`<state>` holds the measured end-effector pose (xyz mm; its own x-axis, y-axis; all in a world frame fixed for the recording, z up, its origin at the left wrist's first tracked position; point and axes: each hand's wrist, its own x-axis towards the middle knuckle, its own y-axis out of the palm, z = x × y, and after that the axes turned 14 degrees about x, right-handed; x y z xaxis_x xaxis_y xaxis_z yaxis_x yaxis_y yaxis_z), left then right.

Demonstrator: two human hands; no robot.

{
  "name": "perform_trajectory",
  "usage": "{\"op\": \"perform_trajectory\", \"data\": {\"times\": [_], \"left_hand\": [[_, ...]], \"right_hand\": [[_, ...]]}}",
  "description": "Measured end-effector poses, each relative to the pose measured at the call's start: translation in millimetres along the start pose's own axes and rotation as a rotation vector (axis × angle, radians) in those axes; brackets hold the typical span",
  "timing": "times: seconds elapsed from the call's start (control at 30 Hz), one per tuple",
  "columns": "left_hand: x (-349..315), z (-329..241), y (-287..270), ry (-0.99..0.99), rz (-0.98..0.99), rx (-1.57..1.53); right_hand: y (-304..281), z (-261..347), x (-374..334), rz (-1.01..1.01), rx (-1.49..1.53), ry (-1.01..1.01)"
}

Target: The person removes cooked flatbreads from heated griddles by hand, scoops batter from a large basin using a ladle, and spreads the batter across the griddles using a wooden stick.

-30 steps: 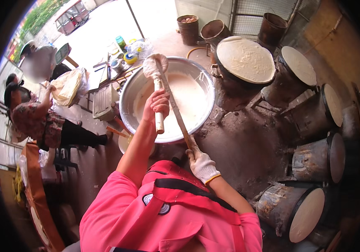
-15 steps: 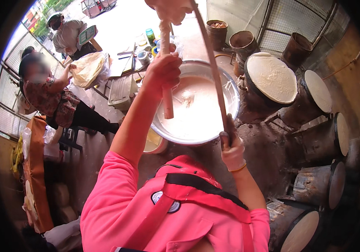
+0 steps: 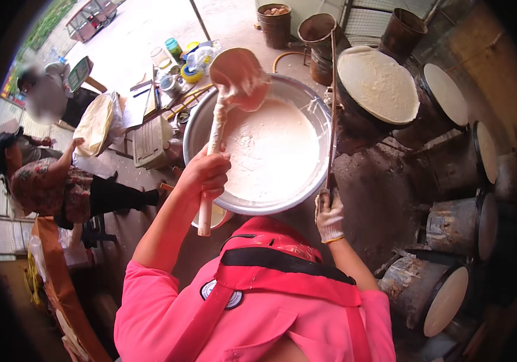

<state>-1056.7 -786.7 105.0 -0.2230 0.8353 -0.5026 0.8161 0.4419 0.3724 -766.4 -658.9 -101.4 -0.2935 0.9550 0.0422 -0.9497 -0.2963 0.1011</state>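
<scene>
My left hand (image 3: 205, 175) is closed round the pale handle of a large ladle (image 3: 241, 79). Wet batter coats the ladle's bowl, which hangs over the far left rim of a big metal basin (image 3: 193, 142). White, runny batter (image 3: 273, 151) fills much of the basin. In its white glove, my right hand (image 3: 329, 218) grips the lower end of a long, thin, dark bar (image 3: 333, 114). The bar points away from me along the basin's right side; whether it is a flat blade or a rod, I cannot tell.
Drum stoves stand at right; the farthest griddle holds a pale round flatbread (image 3: 379, 85), and another flatbread (image 3: 447, 95) lies beyond. Rusty buckets (image 3: 275, 29) stand at the back. A cluttered table (image 3: 132, 111) is far left, with a person (image 3: 47, 181) handling stacked thin sheets (image 3: 97, 127).
The ladle has come down and toward me, and its bowl is now over the basin's far rim. The bar has swung from leaning left to nearly straight ahead. My view has shifted.
</scene>
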Motion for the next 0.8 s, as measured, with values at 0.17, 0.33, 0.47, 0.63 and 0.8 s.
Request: {"op": "perform_trajectory", "data": {"times": [0.17, 0.33, 0.47, 0.63, 0.8], "left_hand": [[81.5, 30.8, -19.4, -0.221, -0.007, -0.11], [61.1, 23.5, 80.5, -0.264, 0.214, 0.178], [130.7, 56.4, 178.9, -0.207, 0.141, 0.4], [250.8, 143.2, 286.2, -0.567, 0.576, 0.134], [285.0, 223.2, 482.2, -1.062, 0.832, -0.134]], "right_hand": [[-30.2, -31.5, -8.2, -0.021, -0.108, 0.049], [-111.8, -20.4, -20.4, -0.234, -0.086, 0.173], [-188.1, -23.7, -32.1, -0.358, -0.101, 0.196], [-314.0, -10.9, -53.5, -0.553, 0.111, 0.145], [-462.9, 34.9, -75.0, -0.746, -0.25, 0.152]]}}
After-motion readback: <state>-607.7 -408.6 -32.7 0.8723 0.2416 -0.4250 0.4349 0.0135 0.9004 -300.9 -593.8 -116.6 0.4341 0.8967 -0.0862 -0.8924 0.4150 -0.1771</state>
